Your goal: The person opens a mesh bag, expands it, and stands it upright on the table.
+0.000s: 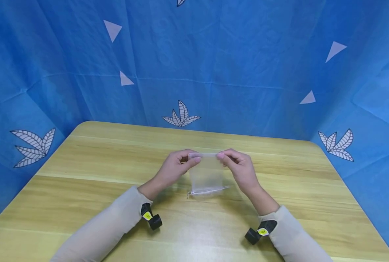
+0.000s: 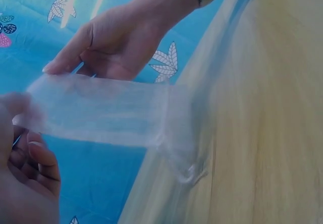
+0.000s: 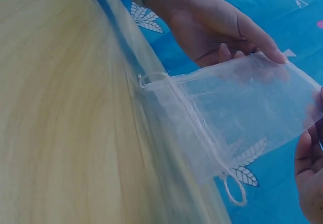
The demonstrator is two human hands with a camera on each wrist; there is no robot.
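A sheer white drawstring pouch (image 1: 207, 174) hangs between my two hands over the middle of the table. My left hand (image 1: 177, 163) pinches its upper left corner between thumb and fingers. The upper right corner is pinched by my right hand (image 1: 239, 167). In the right wrist view the pouch (image 3: 237, 108) looks flat and see-through, and its gathered drawstring end with a cord loop (image 3: 236, 188) lies away from the fingers. The left wrist view shows the pouch (image 2: 111, 110) stretched between both hands, its cord end pointing toward the table.
The light wood-grain table (image 1: 93, 156) spreads beneath both arms. Blue cloth (image 1: 214, 54) printed with leaves and triangles hangs behind and at the sides. A black wrist camera (image 1: 155, 221) sits on the left sleeve, and another camera (image 1: 252, 235) on the right.
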